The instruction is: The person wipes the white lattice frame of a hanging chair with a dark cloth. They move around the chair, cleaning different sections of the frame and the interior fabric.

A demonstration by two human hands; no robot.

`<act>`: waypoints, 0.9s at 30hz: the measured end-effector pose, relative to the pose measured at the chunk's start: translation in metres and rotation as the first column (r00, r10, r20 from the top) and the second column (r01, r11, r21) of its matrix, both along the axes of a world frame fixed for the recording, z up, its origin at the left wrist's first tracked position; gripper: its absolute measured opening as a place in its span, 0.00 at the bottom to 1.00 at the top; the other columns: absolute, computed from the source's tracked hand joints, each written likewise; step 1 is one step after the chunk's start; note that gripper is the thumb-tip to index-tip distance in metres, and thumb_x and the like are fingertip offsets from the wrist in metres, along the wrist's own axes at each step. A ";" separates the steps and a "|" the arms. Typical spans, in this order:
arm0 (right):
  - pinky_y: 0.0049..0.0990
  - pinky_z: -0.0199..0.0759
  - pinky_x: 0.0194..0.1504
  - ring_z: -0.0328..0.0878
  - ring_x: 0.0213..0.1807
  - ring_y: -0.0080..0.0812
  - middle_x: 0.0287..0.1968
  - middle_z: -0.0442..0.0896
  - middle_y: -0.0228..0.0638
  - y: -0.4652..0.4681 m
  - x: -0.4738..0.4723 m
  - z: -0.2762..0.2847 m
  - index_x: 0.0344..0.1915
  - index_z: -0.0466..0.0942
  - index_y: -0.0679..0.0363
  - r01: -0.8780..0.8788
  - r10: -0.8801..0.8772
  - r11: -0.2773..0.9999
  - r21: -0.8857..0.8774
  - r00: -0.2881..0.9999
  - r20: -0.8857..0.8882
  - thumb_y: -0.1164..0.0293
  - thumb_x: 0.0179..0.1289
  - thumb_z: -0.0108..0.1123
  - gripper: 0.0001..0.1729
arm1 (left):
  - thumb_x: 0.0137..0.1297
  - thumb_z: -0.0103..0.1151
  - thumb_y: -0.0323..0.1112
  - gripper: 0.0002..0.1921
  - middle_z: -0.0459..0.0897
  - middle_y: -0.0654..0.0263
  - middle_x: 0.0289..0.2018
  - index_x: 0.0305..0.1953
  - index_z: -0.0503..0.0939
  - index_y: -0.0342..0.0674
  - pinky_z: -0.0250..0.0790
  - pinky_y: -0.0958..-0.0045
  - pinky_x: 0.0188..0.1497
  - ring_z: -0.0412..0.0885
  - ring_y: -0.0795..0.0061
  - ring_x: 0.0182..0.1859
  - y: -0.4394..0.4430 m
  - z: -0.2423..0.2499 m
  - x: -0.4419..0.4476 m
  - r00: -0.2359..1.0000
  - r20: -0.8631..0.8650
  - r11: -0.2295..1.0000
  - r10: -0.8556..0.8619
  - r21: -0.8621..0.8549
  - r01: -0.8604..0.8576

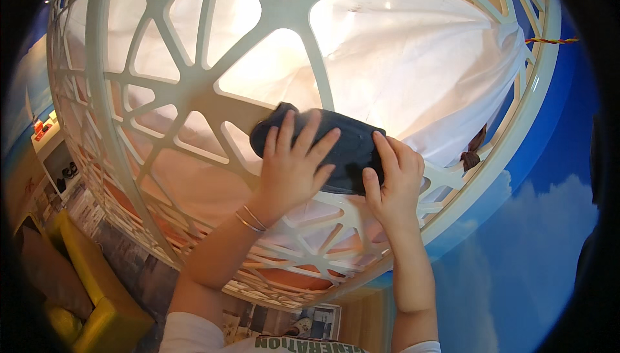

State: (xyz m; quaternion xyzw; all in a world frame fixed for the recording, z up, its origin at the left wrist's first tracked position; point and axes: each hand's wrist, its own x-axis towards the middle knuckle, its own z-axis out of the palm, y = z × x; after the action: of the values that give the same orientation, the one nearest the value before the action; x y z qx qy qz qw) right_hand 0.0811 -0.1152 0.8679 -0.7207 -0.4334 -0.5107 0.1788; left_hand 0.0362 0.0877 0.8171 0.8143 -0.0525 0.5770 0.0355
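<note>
A folded black cloth item (354, 147) lies against a white lattice screen (286, 12), near the middle of the view. My left hand (291, 171) is spread flat over its left part, fingers apart, palm towards it. At the right edge of the cloth, my right hand (398, 174) has its thumb and fingers closed on the border. Part of the cloth is hidden under my left fingers, so its exact kind cannot be told. Behind the lattice hangs a white fabric sheet (411, 67), lit from the back and gathered towards the right.
A brown knotted strip (470, 159) is tied at the right of the lattice, and a red-and-yellow twisted cord (552, 41) higher up. A blue wall with painted clouds (533, 256) rises on the right. At lower left are a yellow seat (92, 275) and a white shelf (51, 145).
</note>
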 end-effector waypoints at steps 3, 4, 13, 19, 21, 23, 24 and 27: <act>0.43 0.61 0.58 0.75 0.53 0.45 0.51 0.78 0.46 0.002 -0.009 0.005 0.55 0.82 0.61 0.042 -0.042 0.999 -0.009 0.999 -0.029 0.61 0.60 0.68 0.25 | 0.56 0.70 0.43 0.28 0.68 0.58 0.71 0.62 0.80 0.60 0.56 0.40 0.68 0.61 0.44 0.72 0.016 0.012 -0.004 0.998 0.064 0.999 0.014 0.042 -0.016; 0.43 0.61 0.58 0.75 0.53 0.44 0.51 0.78 0.46 0.002 -0.011 0.006 0.54 0.82 0.61 0.056 -0.057 0.998 -0.020 0.998 -0.028 0.62 0.60 0.69 0.25 | 0.55 0.71 0.42 0.28 0.70 0.60 0.69 0.61 0.81 0.63 0.59 0.43 0.67 0.63 0.47 0.71 0.019 0.016 -0.007 0.996 0.084 0.997 0.027 0.064 -0.032; 0.51 0.61 0.65 0.74 0.61 0.51 0.58 0.77 0.50 0.023 -0.016 0.005 0.55 0.80 0.64 0.047 -0.049 0.998 0.048 0.998 0.047 0.63 0.59 0.69 0.26 | 0.54 0.67 0.34 0.28 0.79 0.69 0.42 0.61 0.81 0.51 0.63 0.60 0.62 0.75 0.66 0.49 0.041 0.048 -0.013 0.988 0.100 0.977 -0.116 0.189 0.096; 0.54 0.59 0.68 0.64 0.74 0.47 0.74 0.67 0.47 0.060 -0.019 -0.026 0.68 0.73 0.57 0.077 -0.066 0.986 -0.149 0.994 0.082 0.62 0.59 0.67 0.36 | 0.55 0.62 0.28 0.30 0.82 0.63 0.52 0.63 0.77 0.45 0.61 0.59 0.68 0.75 0.61 0.59 0.087 0.048 -0.028 0.997 0.018 0.991 -0.079 0.113 0.076; 0.53 0.59 0.68 0.63 0.75 0.44 0.74 0.66 0.47 0.067 -0.015 -0.041 0.68 0.73 0.55 0.151 -0.137 0.980 -0.126 0.984 0.113 0.60 0.59 0.67 0.36 | 0.58 0.61 0.30 0.29 0.77 0.59 0.63 0.64 0.76 0.43 0.57 0.52 0.72 0.70 0.57 0.67 0.087 0.036 -0.034 1.000 -0.006 0.994 0.023 0.110 -0.022; 0.55 0.57 0.69 0.63 0.75 0.41 0.76 0.64 0.41 0.066 -0.013 -0.055 0.67 0.74 0.59 0.194 -0.177 0.966 -0.172 0.978 0.111 0.59 0.59 0.67 0.36 | 0.60 0.61 0.32 0.27 0.73 0.61 0.67 0.64 0.76 0.42 0.56 0.49 0.72 0.68 0.57 0.70 0.079 0.022 -0.039 0.988 0.008 0.978 0.156 0.140 -0.156; 0.55 0.56 0.69 0.63 0.74 0.40 0.76 0.64 0.39 0.063 -0.013 -0.062 0.66 0.74 0.60 0.211 -0.196 0.957 -0.200 0.976 0.092 0.59 0.59 0.67 0.36 | 0.61 0.62 0.33 0.27 0.72 0.61 0.68 0.64 0.76 0.43 0.55 0.48 0.72 0.67 0.56 0.70 0.072 0.014 -0.041 0.990 -0.033 0.980 0.138 0.148 -0.132; 0.59 0.52 0.70 0.63 0.74 0.40 0.76 0.66 0.37 0.052 -0.012 -0.078 0.62 0.77 0.64 0.175 -0.170 0.957 -0.232 0.985 0.041 0.63 0.58 0.66 0.33 | 0.61 0.63 0.38 0.28 0.70 0.61 0.70 0.64 0.76 0.43 0.55 0.47 0.72 0.66 0.55 0.71 0.045 -0.012 -0.047 0.990 -0.126 0.982 0.068 0.181 -0.045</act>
State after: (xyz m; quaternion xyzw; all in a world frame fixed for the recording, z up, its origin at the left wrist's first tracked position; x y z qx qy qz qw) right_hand 0.0689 -0.0632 0.7903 -0.7667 -0.4280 -0.4767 0.0426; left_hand -0.0106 0.1331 0.8048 0.8516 -0.0781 0.5158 -0.0504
